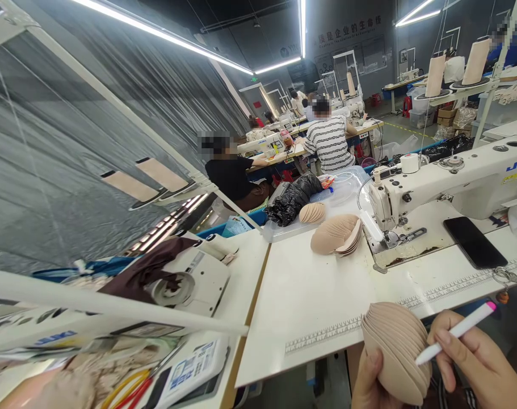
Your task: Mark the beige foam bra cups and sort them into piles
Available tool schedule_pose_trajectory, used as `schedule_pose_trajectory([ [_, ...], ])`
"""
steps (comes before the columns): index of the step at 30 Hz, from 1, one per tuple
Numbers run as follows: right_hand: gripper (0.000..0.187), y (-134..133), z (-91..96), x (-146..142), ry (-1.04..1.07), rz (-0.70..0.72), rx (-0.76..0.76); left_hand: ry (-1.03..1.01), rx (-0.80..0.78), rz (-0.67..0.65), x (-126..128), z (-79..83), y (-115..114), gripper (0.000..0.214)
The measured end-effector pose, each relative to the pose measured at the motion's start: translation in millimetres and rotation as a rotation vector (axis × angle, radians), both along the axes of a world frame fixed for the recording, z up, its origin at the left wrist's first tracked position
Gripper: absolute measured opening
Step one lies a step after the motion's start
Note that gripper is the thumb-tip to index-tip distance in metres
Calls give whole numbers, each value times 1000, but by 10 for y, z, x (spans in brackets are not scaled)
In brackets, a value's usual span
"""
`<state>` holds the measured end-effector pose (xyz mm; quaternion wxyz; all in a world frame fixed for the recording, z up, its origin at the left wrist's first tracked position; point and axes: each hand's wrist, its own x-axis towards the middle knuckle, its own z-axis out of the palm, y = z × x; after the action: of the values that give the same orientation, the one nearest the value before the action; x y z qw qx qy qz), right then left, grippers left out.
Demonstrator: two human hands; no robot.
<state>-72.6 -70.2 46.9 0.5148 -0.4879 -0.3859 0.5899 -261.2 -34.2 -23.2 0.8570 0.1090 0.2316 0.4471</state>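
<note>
My left hand at the bottom edge grips a stack of beige foam cups, thumb on its front face. My right hand holds a white pen with a pink cap, its tip touching the stack's right edge. Both hands hover just off the near edge of the white sewing table. Farther back on the table lie a second stack of cups and a smaller one.
A white sewing machine stands at the right with a black phone beside it. A black plastic bag lies on a clear tray. Another machine sits at left. Seated people work at benches behind.
</note>
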Motion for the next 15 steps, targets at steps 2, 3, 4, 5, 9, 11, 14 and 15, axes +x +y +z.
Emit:
schedule_pose_trajectory([
  [2,47,-3,16,-22,27,11,4,7,5,-12,0,17,1,75],
  [3,47,-9,34,-30,48,-4,-6,2,7,-16,-1,24,3,72],
  [4,48,-16,57,-36,70,-31,-19,-8,5,-17,-3,29,4,68],
  [5,48,-25,81,-38,86,-61,-33,-21,0,-11,-5,31,5,63],
  [9,48,-51,141,-30,45,-113,-30,-54,-53,48,-7,3,1,49],
  [11,51,-55,150,-36,-8,-80,-4,-40,-75,54,-7,-26,-5,53],
  [14,55,-60,173,-72,-27,-27,-26,-14,-73,22,-9,-66,-5,61],
  [15,55,-63,185,-86,-12,-21,-45,-9,-66,9,-10,-74,-1,63],
])
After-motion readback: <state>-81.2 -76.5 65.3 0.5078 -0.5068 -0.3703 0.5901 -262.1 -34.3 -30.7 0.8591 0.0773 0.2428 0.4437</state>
